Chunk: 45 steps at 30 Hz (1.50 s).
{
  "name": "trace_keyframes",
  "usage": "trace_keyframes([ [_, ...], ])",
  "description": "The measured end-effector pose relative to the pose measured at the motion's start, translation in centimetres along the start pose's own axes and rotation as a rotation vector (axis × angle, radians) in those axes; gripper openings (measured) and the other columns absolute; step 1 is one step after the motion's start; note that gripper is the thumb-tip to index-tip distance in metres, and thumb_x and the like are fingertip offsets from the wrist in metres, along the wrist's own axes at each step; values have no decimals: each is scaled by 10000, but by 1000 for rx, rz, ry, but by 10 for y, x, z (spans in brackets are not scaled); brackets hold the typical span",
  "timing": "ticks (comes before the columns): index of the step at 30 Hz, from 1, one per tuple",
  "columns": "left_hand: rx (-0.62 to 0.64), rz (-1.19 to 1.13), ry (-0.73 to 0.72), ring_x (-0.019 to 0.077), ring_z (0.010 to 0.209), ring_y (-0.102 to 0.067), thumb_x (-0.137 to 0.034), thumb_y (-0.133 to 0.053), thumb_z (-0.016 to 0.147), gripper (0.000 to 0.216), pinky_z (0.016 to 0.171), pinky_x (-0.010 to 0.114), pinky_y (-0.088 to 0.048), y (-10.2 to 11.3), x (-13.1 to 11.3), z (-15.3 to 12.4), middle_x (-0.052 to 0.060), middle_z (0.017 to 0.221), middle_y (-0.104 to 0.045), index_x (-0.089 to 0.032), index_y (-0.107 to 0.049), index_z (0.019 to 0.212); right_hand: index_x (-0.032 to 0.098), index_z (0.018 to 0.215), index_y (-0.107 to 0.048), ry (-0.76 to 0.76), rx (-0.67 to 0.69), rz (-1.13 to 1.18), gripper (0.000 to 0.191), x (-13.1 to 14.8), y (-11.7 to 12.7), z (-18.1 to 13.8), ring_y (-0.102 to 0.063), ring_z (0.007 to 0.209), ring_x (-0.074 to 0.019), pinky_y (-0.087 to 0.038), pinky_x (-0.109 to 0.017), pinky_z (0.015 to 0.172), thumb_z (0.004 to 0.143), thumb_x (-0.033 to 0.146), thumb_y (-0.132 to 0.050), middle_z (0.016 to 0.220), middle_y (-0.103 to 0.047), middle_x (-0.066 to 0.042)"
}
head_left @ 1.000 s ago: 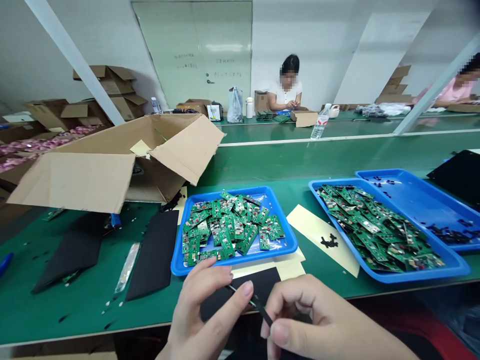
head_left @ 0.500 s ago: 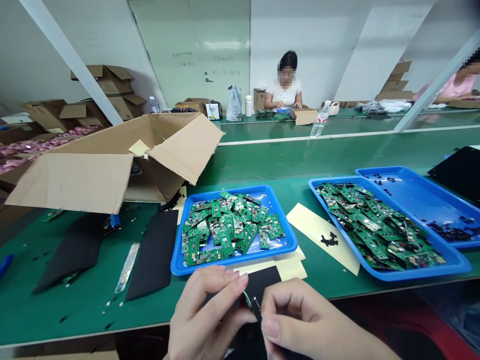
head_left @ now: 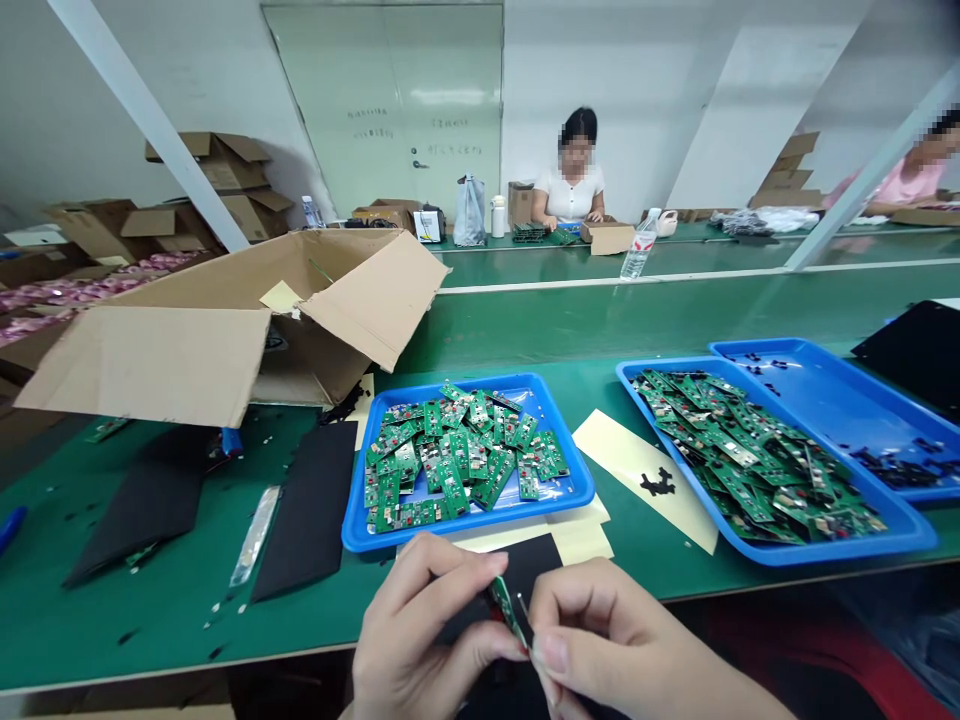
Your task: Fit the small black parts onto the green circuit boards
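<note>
At the bottom of the view my left hand (head_left: 427, 640) and my right hand (head_left: 607, 645) meet over the table's front edge. Both pinch one small green circuit board (head_left: 505, 603), held edge-on between their fingertips. Just beyond them lies a black sheet (head_left: 525, 562) on yellow paper. Behind that stands a blue tray (head_left: 352, 520) holding several green circuit boards (head_left: 461, 455).
A second blue tray (head_left: 911, 528) heaped with boards stands to the right, with a third blue tray (head_left: 840, 385) of small black parts behind it. An open cardboard box (head_left: 187, 340) lies at left, black sheets (head_left: 307, 505) beside it. Two other people sit at a far bench.
My hands have closed in on each other. The thin dark piece seen a second ago now shows as a green board pinched tight between both hands.
</note>
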<state>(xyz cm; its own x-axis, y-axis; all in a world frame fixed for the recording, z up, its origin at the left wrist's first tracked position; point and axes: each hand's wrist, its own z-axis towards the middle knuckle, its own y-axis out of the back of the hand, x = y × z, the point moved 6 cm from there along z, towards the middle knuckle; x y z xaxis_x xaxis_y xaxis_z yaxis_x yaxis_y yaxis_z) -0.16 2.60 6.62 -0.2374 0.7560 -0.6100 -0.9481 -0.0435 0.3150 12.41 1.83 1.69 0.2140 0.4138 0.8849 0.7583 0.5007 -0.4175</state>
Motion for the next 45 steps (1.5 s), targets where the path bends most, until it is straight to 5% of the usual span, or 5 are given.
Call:
trace_keyframes([
  [13,6,85,-22,162,715,-630,-258,-712,814,324,574,258,-536,-2,0,-7,38,815,-644,-163,-652,1118,201,586,-428,336,-174,-404,215,26,3,-9,-335,396,-62,-278,-200,438,780,244,-511,461,-369,78],
  [21,28,123,-65,158,729,-628,-252,-675,844,283,586,261,-532,0,-4,-9,48,833,-633,-126,-646,1095,202,577,-433,273,-229,-506,201,34,1,-17,-384,481,-95,-304,-224,489,756,278,-484,513,-401,47],
  [28,6,78,-34,148,716,-623,-251,-713,811,308,587,248,-518,-3,-1,-9,27,817,-635,-146,-653,1094,210,582,-418,300,-134,-396,219,21,1,-7,-334,380,-70,-288,-198,422,773,284,-495,432,-350,77],
  [34,76,-17,2,148,713,-638,-264,-741,775,347,600,233,-534,-5,3,-7,27,812,-637,-165,-663,1099,203,580,-419,104,-72,-381,196,24,0,-4,-330,415,-65,-257,-192,423,735,302,-489,480,-367,68],
  [45,126,-209,261,148,694,-681,-417,-749,739,355,645,197,-555,-14,16,-11,-7,782,-717,-332,-692,1078,207,612,-402,135,-106,-633,105,40,-3,-2,-366,469,-93,-260,-200,433,704,241,-439,530,-393,46],
])
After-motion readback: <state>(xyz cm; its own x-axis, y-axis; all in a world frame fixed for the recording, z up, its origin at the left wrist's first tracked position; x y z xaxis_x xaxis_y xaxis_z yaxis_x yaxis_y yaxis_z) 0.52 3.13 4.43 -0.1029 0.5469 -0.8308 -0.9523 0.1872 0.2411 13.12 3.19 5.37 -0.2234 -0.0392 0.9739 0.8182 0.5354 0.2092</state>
